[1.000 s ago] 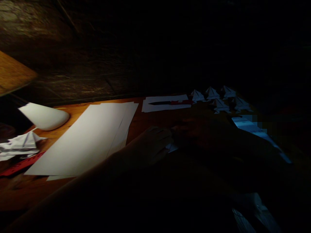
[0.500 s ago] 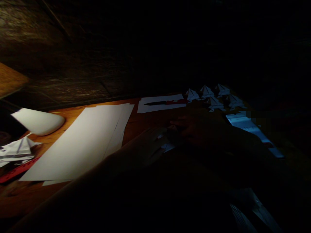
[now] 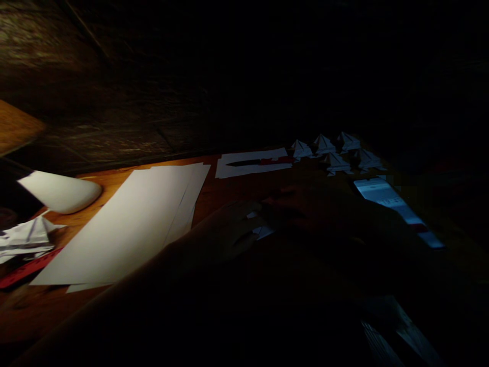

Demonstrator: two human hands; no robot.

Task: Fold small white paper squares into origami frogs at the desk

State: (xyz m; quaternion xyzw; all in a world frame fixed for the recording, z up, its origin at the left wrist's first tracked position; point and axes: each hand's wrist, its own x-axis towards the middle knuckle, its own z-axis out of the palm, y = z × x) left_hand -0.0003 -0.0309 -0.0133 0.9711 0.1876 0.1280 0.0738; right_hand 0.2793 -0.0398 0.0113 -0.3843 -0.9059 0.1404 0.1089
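wooden table [image 3: 212, 189] by dim wall [image 3: 130, 114] — folded paper [image 3: 263, 233] in left grip [image 3: 234, 224], right grip [image 3: 300, 206] unclear

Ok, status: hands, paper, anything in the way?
Left hand at small white paper. Right hand close by, grip lost in shadow. Knife beyond, on sheets, untouched.

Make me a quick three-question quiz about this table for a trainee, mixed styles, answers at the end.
1. What lies on the small sheets: (a) a cup, (b) a knife, (c) a spoon?
2. True or false: the left hand is touching the knife.
3. How many paper figures are grouped just beyond the phone?

Key: 1. (b). 2. False; its fingers are on a small folded paper. 3. Five.
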